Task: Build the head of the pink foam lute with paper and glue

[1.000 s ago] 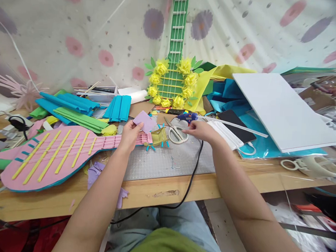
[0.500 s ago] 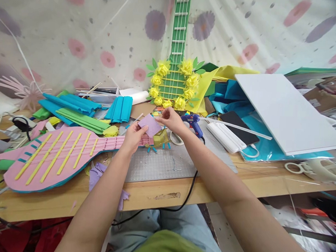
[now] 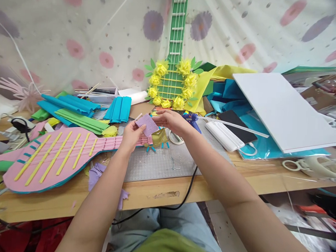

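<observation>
A small purple crepe paper piece is pinched between the thumb and fingers of my left hand. My right hand is at the paper's right side, its fingers stretched out and partly overlapping the paper's edge; whether they touch it I cannot tell. Beneath my hands lies the neck end of a pink paper instrument with yellow strips. Its olive-gold headstock has small blue pegs. A short pale stick shows by my left fingertips; I cannot tell whether it is held.
A blue glue gun lies right of my right hand on the grey cutting mat. A green paper guitar with yellow flowers stands behind. Folded blue and green crepe paper lies left; a white board and scissors lie right.
My right hand's fingers have gone from a bent pinch near the paper's upper right to stretched out beside it. My left hand keeps the paper. The view has shifted slightly.
</observation>
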Demonstrator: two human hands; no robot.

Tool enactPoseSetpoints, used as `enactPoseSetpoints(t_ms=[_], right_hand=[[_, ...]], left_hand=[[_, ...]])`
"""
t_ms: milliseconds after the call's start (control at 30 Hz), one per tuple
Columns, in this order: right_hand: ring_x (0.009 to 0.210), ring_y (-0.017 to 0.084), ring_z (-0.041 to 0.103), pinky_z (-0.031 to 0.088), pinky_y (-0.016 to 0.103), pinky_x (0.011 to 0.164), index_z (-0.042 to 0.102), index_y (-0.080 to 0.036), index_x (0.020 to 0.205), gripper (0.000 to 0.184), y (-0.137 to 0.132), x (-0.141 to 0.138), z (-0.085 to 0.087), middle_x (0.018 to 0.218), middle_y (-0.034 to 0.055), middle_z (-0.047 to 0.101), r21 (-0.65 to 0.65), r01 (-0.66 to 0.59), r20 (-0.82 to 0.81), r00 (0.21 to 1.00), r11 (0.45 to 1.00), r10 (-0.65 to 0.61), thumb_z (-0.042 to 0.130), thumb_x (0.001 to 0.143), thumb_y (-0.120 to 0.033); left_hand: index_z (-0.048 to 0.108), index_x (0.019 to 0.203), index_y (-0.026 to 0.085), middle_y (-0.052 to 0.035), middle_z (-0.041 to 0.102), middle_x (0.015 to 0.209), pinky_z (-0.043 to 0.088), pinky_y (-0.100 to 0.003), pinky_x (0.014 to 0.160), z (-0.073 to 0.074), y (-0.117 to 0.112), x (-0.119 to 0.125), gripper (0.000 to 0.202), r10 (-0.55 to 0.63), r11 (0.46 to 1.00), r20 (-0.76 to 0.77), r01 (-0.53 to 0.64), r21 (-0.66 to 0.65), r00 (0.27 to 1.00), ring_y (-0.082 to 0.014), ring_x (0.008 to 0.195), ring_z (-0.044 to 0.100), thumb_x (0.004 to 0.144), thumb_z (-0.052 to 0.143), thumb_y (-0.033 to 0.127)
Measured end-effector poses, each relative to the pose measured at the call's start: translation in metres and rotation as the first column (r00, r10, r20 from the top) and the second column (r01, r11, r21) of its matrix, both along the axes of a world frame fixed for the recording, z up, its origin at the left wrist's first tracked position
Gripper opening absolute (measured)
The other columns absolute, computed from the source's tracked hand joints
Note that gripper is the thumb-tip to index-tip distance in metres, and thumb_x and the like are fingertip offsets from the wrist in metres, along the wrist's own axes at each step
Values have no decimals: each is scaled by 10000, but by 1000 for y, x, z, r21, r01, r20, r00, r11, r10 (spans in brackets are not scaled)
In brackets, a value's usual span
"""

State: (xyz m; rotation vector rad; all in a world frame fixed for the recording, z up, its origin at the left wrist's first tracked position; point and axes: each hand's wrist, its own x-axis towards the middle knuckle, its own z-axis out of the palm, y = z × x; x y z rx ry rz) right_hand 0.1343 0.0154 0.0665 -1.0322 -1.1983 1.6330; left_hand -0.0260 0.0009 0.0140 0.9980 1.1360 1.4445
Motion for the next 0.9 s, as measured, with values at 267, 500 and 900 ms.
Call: enactPoseSetpoints(t_ms=[267,500,900], right_hand=[[753,123,621,487,312,818,494,-174,847,198,6,1,3,778,35,648,79,121,150,980,990,-132,510,685,-60],[712,120,620,493,311,772,491,-173,831,145,7,-2,10,746,35,658,66,-10,112,994,998,2,492,723,-76],[652,116,500,379,253,605,490,-176,695,295,27,-11,-21,703,-2,546,430,-4,488,842,903,-229,635,698,-433]], left_hand=[[549,731,148,-6,640,740,516,-326,696,4,-2,4,336,10,1000,30,-11,23,999,-142,715,595,490,747,272],[554,720,146,-5,645,728,526,-333,706,0,-1,5,334,56,998,51,-57,26,997,-138,706,602,487,757,271],[577,758,139,-24,670,774,542,-328,688,7,-2,3,403,-7,1000,212,6,6,977,-170,745,640,452,804,270]])
